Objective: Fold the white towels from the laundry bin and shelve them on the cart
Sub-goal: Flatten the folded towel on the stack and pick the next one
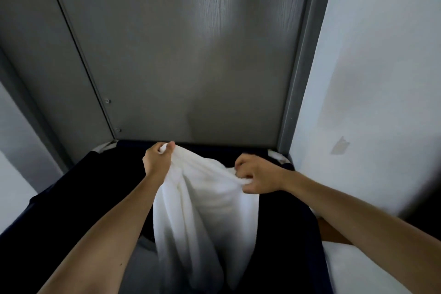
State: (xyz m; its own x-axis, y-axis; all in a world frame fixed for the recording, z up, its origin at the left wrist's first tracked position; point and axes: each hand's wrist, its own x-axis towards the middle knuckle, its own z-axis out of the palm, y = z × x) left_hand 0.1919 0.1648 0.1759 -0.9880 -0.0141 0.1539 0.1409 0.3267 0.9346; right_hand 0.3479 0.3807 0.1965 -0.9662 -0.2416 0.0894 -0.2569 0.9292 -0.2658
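Head view: white towel (202, 200), seemingly rumpled, hanging.

The towel (202, 210) in front of you is plain white with no pattern, shading to soft grey in its folds and toward its lower end. Under it the laundry bin (71, 198) is a very dark navy, nearly black, with small bits of white fabric (276, 155) showing at its far corners. Ahead of you the door (191, 43) is matt grey with a faint vertical wood-grain pattern, set in a lighter grey frame (303, 67). To your right the wall (381, 55) is off-white, with a small, duller grey patch (340, 145). A brown strip (334, 231) shows low on the right.
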